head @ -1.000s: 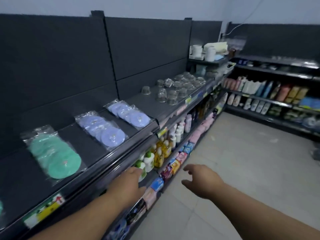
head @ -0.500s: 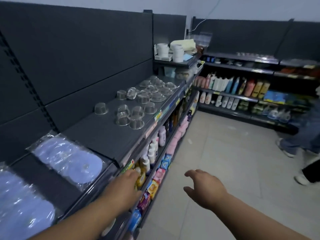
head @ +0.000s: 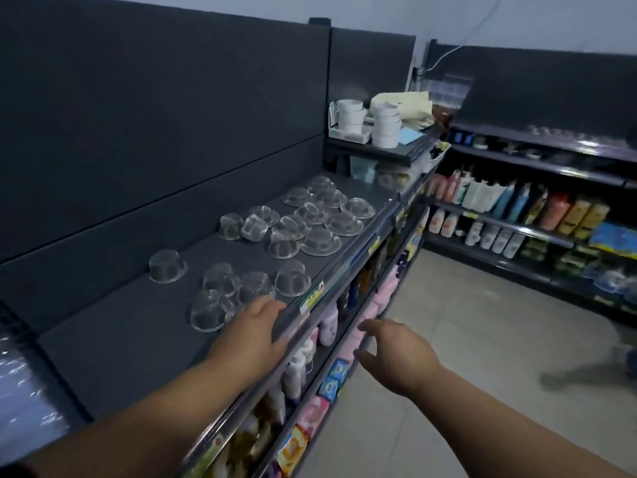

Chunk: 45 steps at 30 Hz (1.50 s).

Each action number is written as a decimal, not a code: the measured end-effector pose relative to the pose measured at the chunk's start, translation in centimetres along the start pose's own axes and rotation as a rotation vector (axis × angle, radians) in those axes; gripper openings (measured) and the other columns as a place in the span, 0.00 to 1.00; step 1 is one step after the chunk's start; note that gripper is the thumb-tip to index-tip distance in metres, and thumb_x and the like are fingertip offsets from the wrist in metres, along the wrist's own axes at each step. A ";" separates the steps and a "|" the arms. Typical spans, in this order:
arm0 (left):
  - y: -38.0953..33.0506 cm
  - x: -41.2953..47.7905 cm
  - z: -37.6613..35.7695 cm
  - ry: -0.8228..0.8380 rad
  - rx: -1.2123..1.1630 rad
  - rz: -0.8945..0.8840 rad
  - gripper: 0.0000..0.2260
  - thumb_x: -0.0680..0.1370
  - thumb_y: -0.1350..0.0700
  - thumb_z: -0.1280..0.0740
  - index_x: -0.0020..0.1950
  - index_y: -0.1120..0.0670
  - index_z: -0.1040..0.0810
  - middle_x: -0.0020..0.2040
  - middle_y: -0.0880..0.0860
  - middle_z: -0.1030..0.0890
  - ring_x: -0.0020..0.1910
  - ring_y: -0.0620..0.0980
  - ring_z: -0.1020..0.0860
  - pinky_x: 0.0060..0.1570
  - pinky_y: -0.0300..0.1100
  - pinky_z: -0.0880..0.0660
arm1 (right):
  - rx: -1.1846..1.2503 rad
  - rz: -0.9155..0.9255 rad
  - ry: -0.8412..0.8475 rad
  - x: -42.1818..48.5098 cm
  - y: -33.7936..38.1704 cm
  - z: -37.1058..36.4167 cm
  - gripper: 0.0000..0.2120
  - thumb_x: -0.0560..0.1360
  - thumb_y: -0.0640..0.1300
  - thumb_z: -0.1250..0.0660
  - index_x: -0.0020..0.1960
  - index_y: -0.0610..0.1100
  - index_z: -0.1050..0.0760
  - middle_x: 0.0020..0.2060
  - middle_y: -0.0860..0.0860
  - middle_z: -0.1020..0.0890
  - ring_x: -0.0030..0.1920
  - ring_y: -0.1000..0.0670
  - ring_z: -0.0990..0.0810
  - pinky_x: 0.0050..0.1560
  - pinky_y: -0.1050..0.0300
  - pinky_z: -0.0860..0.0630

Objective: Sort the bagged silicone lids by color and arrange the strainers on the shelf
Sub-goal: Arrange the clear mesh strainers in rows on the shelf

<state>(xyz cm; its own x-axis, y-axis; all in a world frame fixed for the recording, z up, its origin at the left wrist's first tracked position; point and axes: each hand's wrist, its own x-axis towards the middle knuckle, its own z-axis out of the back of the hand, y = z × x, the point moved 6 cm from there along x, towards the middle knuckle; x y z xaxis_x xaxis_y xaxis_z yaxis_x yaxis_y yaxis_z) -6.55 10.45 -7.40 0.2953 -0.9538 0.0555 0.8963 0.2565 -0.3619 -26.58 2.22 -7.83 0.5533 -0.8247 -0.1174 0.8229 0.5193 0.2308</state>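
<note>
Near the shelf edge, left hand and right hand hover, grips released.

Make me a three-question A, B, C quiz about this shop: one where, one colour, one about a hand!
1. Where are the strainers? A in a basket; B on the dark shelf; C on a chair.
2. What colour are the stacked cups? A white; B red; C green.
3. What does the right hand hold? A a strainer; B a spoon; C nothing.
Answers: B, they sit spread on the shelf top; A, the stacks look white; C, its fingers are spread in the air.
</note>
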 end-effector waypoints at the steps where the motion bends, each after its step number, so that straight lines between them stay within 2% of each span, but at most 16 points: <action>1: -0.1 1.4 0.3 -0.067 0.066 0.044 0.28 0.76 0.45 0.36 0.75 0.47 0.39 0.77 0.49 0.43 0.75 0.50 0.43 0.74 0.47 0.46 | -0.007 0.030 0.005 1.8 -0.7 0.5 0.18 0.76 0.55 0.38 0.63 0.50 0.29 0.58 0.49 0.23 0.57 0.46 0.23 0.52 0.53 0.24; 3: 0.6 3.8 1.0 -0.165 0.191 0.217 0.34 0.75 0.38 0.37 0.76 0.44 0.47 0.79 0.48 0.53 0.77 0.53 0.54 0.73 0.57 0.55 | 0.000 0.097 0.013 5.5 -2.3 1.7 0.18 0.76 0.54 0.38 0.64 0.50 0.29 0.58 0.49 0.23 0.56 0.46 0.23 0.52 0.53 0.24; 5: 2.9 5.4 0.7 -0.150 0.161 0.470 0.41 0.70 0.29 0.38 0.77 0.42 0.52 0.78 0.48 0.59 0.77 0.56 0.59 0.71 0.64 0.54 | 0.008 0.180 0.020 9.0 -3.9 2.8 0.20 0.76 0.54 0.38 0.67 0.51 0.30 0.60 0.49 0.24 0.58 0.47 0.24 0.53 0.52 0.24; 7: 4.9 6.1 -0.3 -0.091 0.064 0.698 0.48 0.62 0.22 0.41 0.76 0.39 0.54 0.78 0.48 0.60 0.76 0.59 0.58 0.70 0.65 0.50 | 0.025 0.244 0.031 12.1 -5.2 3.7 0.23 0.76 0.55 0.37 0.69 0.52 0.32 0.61 0.51 0.25 0.59 0.49 0.24 0.55 0.53 0.24; 9: 5.4 6.8 -1.3 -0.077 0.009 0.813 0.50 0.59 0.20 0.41 0.76 0.37 0.52 0.78 0.48 0.58 0.76 0.59 0.56 0.70 0.66 0.47 | 0.050 0.287 0.041 14.8 -6.0 4.4 0.24 0.76 0.57 0.37 0.70 0.53 0.33 0.62 0.51 0.26 0.60 0.50 0.24 0.56 0.54 0.25; 14: 3.7 10.2 -2.1 -0.117 -0.015 0.848 0.46 0.62 0.24 0.36 0.75 0.37 0.49 0.78 0.47 0.56 0.77 0.56 0.58 0.70 0.65 0.47 | 0.076 0.422 0.112 20.1 -5.7 4.5 0.26 0.75 0.59 0.35 0.70 0.54 0.34 0.64 0.51 0.28 0.57 0.50 0.23 0.57 0.55 0.26; 19: 3.0 14.4 -2.6 -0.177 -0.055 0.855 0.40 0.66 0.27 0.36 0.74 0.37 0.44 0.78 0.47 0.54 0.77 0.54 0.57 0.70 0.66 0.48 | 0.124 0.537 0.121 24.8 -3.9 4.2 0.30 0.74 0.58 0.33 0.73 0.54 0.39 0.71 0.54 0.36 0.68 0.50 0.32 0.66 0.57 0.32; 23: 3.4 17.3 -3.1 -0.241 -0.105 0.842 0.37 0.69 0.32 0.34 0.74 0.38 0.42 0.79 0.47 0.53 0.77 0.52 0.57 0.70 0.64 0.48 | 0.137 0.519 0.148 28.4 -3.2 3.1 0.34 0.74 0.57 0.33 0.76 0.56 0.44 0.76 0.54 0.46 0.72 0.49 0.37 0.70 0.57 0.35; 28: 3.7 20.2 -3.0 -0.328 -0.203 0.839 0.35 0.69 0.36 0.31 0.73 0.39 0.40 0.78 0.46 0.51 0.77 0.51 0.57 0.72 0.61 0.49 | 0.084 0.545 0.214 32.1 -2.1 2.1 0.46 0.67 0.65 0.29 0.76 0.61 0.51 0.76 0.56 0.50 0.72 0.46 0.39 0.71 0.52 0.36; 31: 4.4 21.9 -2.9 -0.390 -0.267 0.849 0.34 0.69 0.39 0.29 0.72 0.42 0.36 0.77 0.48 0.48 0.76 0.52 0.53 0.73 0.57 0.48 | 0.064 0.544 0.216 34.0 -1.5 1.8 0.45 0.67 0.66 0.31 0.76 0.62 0.52 0.77 0.57 0.53 0.74 0.43 0.42 0.71 0.49 0.37; 36: 4.5 23.9 -2.7 -0.539 -0.436 0.822 0.31 0.69 0.47 0.26 0.71 0.47 0.32 0.77 0.53 0.44 0.76 0.52 0.48 0.74 0.48 0.48 | 0.070 0.536 0.159 37.9 -1.1 2.1 0.41 0.70 0.66 0.34 0.76 0.58 0.48 0.77 0.56 0.51 0.72 0.43 0.39 0.69 0.49 0.33; 40: 3.9 25.1 -3.1 -0.664 -0.526 0.833 0.30 0.69 0.51 0.25 0.69 0.48 0.30 0.76 0.52 0.42 0.76 0.51 0.48 0.74 0.47 0.47 | 0.067 0.577 0.144 41.1 -1.4 2.7 0.42 0.68 0.68 0.33 0.75 0.56 0.45 0.75 0.55 0.45 0.70 0.46 0.36 0.67 0.50 0.30; 45: 2.4 27.2 -3.4 -0.760 -0.527 0.911 0.29 0.70 0.52 0.25 0.70 0.48 0.30 0.77 0.50 0.43 0.76 0.50 0.47 0.74 0.46 0.48 | 0.078 0.626 0.184 44.3 -2.1 3.3 0.41 0.67 0.66 0.31 0.75 0.56 0.43 0.74 0.54 0.43 0.70 0.47 0.35 0.68 0.52 0.32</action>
<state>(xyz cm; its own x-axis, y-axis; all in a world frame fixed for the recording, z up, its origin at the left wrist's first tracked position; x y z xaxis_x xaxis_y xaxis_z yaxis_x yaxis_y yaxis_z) 2.50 -15.39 -9.96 0.9941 -0.0985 0.0448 0.0887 0.5039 -0.8592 -4.25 -36.16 -10.34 0.9432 -0.3168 -0.1003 0.3307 0.8650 0.3773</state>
